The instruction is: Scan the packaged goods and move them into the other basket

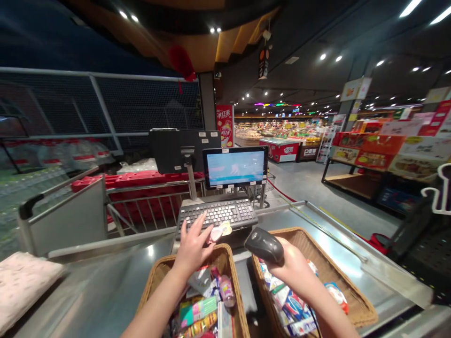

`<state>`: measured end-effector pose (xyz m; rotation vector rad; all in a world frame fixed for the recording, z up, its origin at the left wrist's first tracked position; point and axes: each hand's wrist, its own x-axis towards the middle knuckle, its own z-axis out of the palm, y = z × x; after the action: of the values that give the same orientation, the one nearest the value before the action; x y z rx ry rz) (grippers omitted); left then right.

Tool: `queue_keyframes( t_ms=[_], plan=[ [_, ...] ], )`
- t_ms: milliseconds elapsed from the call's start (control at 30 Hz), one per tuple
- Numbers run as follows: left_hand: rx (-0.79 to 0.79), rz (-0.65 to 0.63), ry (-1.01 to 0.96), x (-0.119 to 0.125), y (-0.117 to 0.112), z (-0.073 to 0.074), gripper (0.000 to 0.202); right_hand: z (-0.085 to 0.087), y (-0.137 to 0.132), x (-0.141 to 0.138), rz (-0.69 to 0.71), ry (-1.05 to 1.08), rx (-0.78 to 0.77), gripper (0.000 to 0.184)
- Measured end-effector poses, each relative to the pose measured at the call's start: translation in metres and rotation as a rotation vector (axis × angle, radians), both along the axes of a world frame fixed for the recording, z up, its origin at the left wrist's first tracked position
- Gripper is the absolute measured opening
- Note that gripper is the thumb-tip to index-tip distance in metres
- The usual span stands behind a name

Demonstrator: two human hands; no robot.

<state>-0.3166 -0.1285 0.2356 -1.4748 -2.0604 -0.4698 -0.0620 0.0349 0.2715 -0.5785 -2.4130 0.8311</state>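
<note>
My left hand (192, 244) reaches over the front of a black keyboard (225, 213), fingers spread, the fingertips on or just above the keys. Beside its thumb side are a small round pink-and-white piece (216, 234) and a pale yellow one (226, 228); I cannot make out what they are. Wrapped round a black barcode scanner (264, 245), my right hand (291, 263) holds it above the right wicker basket (355, 298), which contains several packaged goods (294, 305). Under my left forearm, the left wicker basket (237, 281) holds a small pink bottle (226, 290) and other packages.
Behind the keyboard stands a lit monitor (236, 166), with a second screen (176, 151) turned away. Metal counter (105, 277) surrounds the baskets. A pink patterned bundle (26, 286) lies far left. A metal cart (151, 202) and boxed goods (380, 141) stand beyond.
</note>
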Motion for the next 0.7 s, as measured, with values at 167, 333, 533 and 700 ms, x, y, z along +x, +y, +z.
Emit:
queue_keyframes(
  t_ms=[167,333,533,700],
  plan=[
    [-0.053,0.033,-0.022,-0.008,-0.035,-0.019,0.036,-0.001,-0.019,-0.013,0.041,-0.056,-0.025,0.038],
    [-0.117,0.059,-0.072,-0.011,-0.066,-0.039,0.038,-0.010,-0.035,-0.027,0.087,-0.072,0.004,0.029],
    [-0.208,0.019,-0.194,-0.006,-0.080,-0.070,0.033,-0.015,-0.054,-0.037,0.111,-0.101,-0.010,0.022],
    [-0.299,0.011,-0.275,-0.002,-0.073,-0.095,0.022,-0.018,-0.065,-0.040,0.108,-0.111,-0.025,0.018]
  ],
)
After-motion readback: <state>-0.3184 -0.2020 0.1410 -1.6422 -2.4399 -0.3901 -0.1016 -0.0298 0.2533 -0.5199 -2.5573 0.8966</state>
